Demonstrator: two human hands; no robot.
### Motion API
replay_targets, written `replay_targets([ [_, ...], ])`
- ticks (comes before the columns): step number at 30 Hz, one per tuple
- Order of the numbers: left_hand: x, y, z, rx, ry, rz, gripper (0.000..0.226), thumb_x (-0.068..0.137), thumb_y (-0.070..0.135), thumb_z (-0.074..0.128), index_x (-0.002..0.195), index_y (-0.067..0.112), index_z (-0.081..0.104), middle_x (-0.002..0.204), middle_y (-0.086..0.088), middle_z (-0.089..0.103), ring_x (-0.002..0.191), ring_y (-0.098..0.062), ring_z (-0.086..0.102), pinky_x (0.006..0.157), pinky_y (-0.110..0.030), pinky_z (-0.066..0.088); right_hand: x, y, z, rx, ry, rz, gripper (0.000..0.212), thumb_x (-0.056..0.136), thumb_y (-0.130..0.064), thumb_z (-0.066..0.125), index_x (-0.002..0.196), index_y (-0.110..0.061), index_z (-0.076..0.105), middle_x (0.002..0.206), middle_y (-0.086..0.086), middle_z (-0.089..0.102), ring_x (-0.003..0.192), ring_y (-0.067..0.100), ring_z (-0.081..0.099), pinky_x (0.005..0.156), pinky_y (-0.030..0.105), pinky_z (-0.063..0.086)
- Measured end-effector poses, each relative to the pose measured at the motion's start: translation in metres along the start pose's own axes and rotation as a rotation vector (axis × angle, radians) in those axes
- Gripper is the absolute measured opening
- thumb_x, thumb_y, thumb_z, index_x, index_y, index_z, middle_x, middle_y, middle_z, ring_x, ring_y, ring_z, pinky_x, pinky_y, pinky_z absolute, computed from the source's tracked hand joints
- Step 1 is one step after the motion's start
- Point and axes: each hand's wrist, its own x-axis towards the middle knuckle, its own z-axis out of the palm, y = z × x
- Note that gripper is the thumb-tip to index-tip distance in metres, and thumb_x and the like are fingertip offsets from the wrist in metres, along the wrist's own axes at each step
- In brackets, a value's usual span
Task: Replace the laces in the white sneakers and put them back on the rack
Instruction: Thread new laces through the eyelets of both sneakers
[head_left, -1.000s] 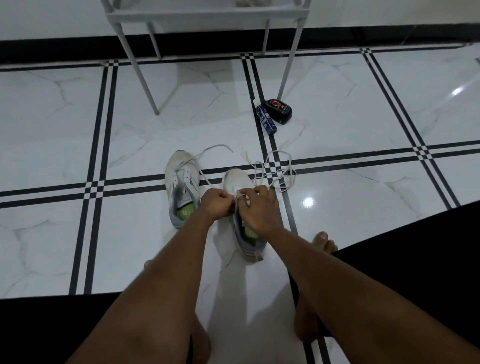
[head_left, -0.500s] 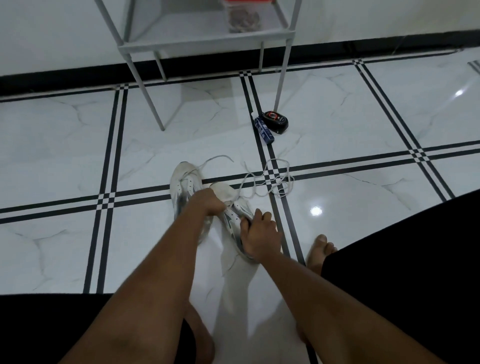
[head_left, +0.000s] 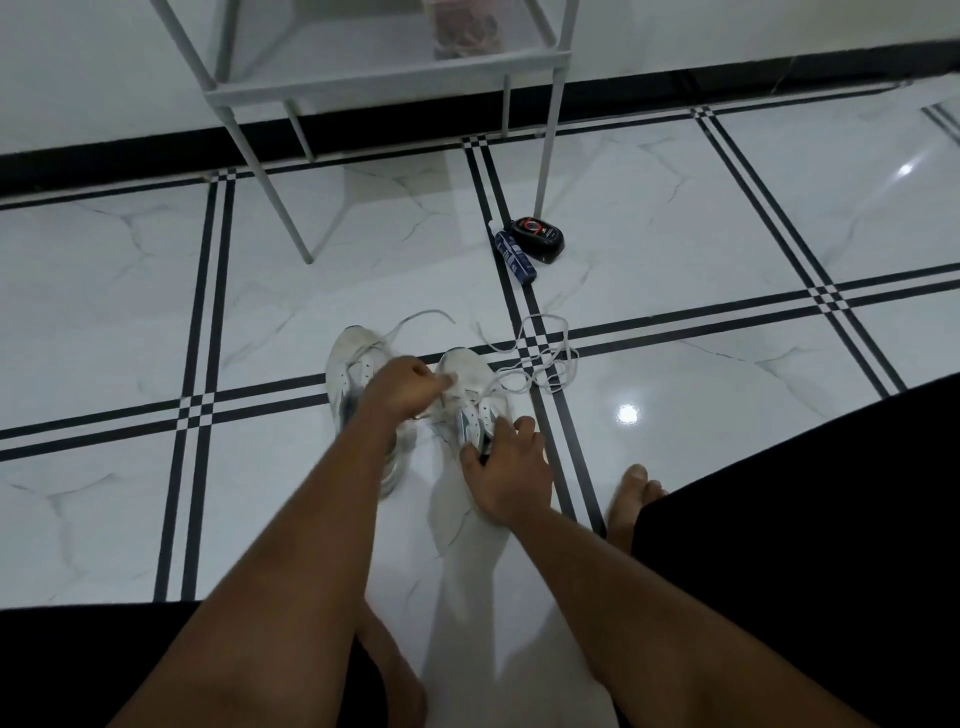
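Note:
Two white sneakers lie on the marble floor. The left sneaker (head_left: 349, 364) is partly hidden by my left forearm, a lace end trailing off its toe. The right sneaker (head_left: 470, 387) is tipped onto its side. My right hand (head_left: 511, 470) grips its heel end, thumb and fingers curled round the upper. Near the toe, my left hand (head_left: 408, 387) pinches a white lace. A loose white lace (head_left: 545, 353) runs from the shoe into a tangle on the floor to the right.
A grey metal rack (head_left: 374, 85) stands against the wall ahead, something reddish on its lower shelf. A black tin (head_left: 537, 239) and a blue tube (head_left: 514, 257) lie by its right front leg. My bare feet and black-clad knees frame the floor near me.
The right sneaker was upright under both hands, then tipped onto its side. My right hand dropped to its heel. My left hand shifted from the left sneaker to the lace near the toe.

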Motion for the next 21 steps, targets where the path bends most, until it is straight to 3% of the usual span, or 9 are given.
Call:
replay_targets([
  [2,-0.007,-0.007,0.027,0.144,-0.07,0.073,0.031,0.087,0.051,0.073,0.087,0.02,0.072,0.09,0.004,0.071,0.088,-0.02,0.067,0.083,-0.035,0.055,-0.001,0.001,0.001,-0.007,0.012,-0.012,0.068,0.095,-0.06,0.054,0.144,-0.013,0.051,0.138,0.012,0.042,0.123,0.035,0.047,0.083,0.047,0.053],
  [5,-0.016,-0.013,0.058,0.133,-0.023,0.142,0.015,0.09,0.038,0.069,0.083,0.025,0.072,0.096,0.004,0.072,0.093,-0.019,0.068,0.078,-0.031,0.051,-0.002,0.001,0.0,-0.016,0.019,-0.018,0.068,0.096,-0.061,0.054,0.145,-0.013,0.05,0.142,0.012,0.04,0.124,0.034,0.047,0.082,0.047,0.054],
  [8,-0.01,0.005,0.044,-0.528,0.121,-0.041,0.018,0.09,0.014,0.064,0.077,0.022,0.073,0.084,0.001,0.074,0.076,-0.019,0.066,0.064,-0.028,0.047,-0.003,0.0,0.001,-0.032,0.028,0.002,0.066,0.097,-0.059,0.052,0.142,-0.011,0.052,0.138,0.012,0.042,0.122,0.033,0.048,0.079,0.046,0.055],
  [10,-0.001,0.016,0.016,-0.954,0.211,-0.263,0.015,0.093,0.016,0.058,0.083,0.019,0.068,0.073,0.002,0.068,0.056,-0.016,0.051,0.049,-0.026,0.032,-0.003,-0.001,0.002,-0.036,0.037,0.013,0.065,0.097,-0.059,0.051,0.14,-0.01,0.053,0.135,0.011,0.043,0.121,0.033,0.048,0.077,0.046,0.056],
  [11,0.004,0.018,0.003,-0.98,0.209,-0.291,0.012,0.096,0.022,0.059,0.086,0.019,0.065,0.066,0.003,0.06,0.05,-0.015,0.043,0.046,-0.025,0.026,-0.002,-0.001,0.002,-0.038,0.04,0.015,0.066,0.097,-0.059,0.05,0.141,-0.01,0.053,0.135,0.011,0.043,0.121,0.033,0.048,0.076,0.046,0.056],
  [13,0.011,0.015,-0.006,-0.639,0.15,-0.167,0.02,0.098,0.037,0.064,0.088,0.02,0.067,0.062,0.005,0.05,0.055,-0.018,0.048,0.051,-0.025,0.031,-0.002,-0.001,0.003,-0.04,0.043,0.012,0.066,0.097,-0.059,0.05,0.14,-0.009,0.054,0.134,0.011,0.043,0.12,0.032,0.048,0.075,0.046,0.057],
  [15,0.001,0.007,0.012,-0.197,0.015,-0.02,0.035,0.093,0.044,0.069,0.07,0.018,0.065,0.062,0.003,0.055,0.065,-0.024,0.058,0.063,-0.027,0.04,-0.002,0.0,0.004,-0.038,0.048,0.001,0.066,0.097,-0.059,0.049,0.14,-0.009,0.053,0.133,0.012,0.043,0.12,0.033,0.049,0.075,0.046,0.057],
  [18,-0.017,-0.007,0.048,0.054,-0.039,0.072,0.044,0.09,0.049,0.069,0.068,0.012,0.066,0.073,-0.004,0.069,0.074,-0.024,0.066,0.071,-0.033,0.051,-0.001,0.001,0.006,-0.058,0.039,-0.01,0.068,0.098,-0.06,0.048,0.142,-0.009,0.052,0.137,0.013,0.043,0.121,0.034,0.048,0.077,0.046,0.057],
  [21,-0.02,-0.01,0.058,0.06,0.01,0.113,0.032,0.091,0.036,0.065,0.072,0.012,0.07,0.075,-0.004,0.07,0.08,-0.026,0.068,0.07,-0.035,0.051,0.001,0.003,0.007,-0.077,0.035,-0.01,0.068,0.098,-0.063,0.046,0.141,-0.01,0.052,0.137,0.013,0.043,0.121,0.033,0.049,0.077,0.046,0.057],
])
